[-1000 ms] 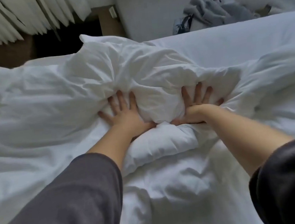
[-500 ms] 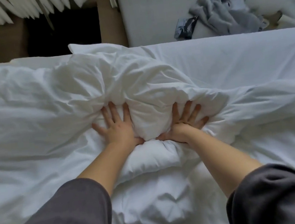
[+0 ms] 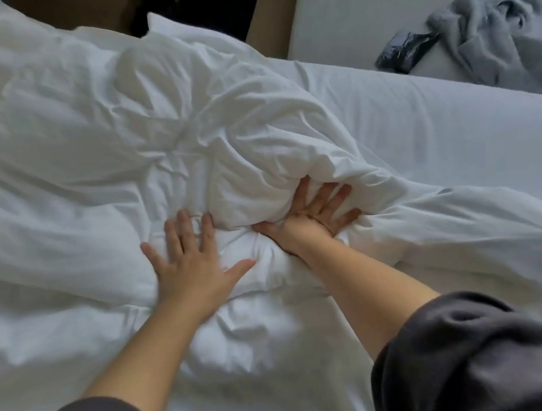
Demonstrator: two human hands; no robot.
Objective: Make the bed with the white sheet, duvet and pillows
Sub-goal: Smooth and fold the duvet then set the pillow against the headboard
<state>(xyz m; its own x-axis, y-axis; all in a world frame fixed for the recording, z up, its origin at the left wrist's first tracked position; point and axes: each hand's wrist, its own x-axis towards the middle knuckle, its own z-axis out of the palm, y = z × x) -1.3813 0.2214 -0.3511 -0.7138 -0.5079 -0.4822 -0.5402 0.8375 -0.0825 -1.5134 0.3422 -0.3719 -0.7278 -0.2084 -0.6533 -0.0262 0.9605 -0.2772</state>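
Pressing both hands into the crumpled duvet [image 3: 186,130] on the bed.
Head view: the left hand [image 3: 192,268] is lying palm down on it, fingers straight and spread, gripping nothing. The right hand [image 3: 312,221] is pushing against a bunched fold, fingers splayed, tips partly hidden under the cloth, clasping nothing. The duvet is lying heaped over the bed's left and near side, with the sheet [image 3: 441,138] showing smooth at right.

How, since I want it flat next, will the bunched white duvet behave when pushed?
Probably floppy: the duvet lies in deep creases and drapes over the right hand. Likely light and puffy, since it dimples under the flat left hand. Expect bunching, not rolling.
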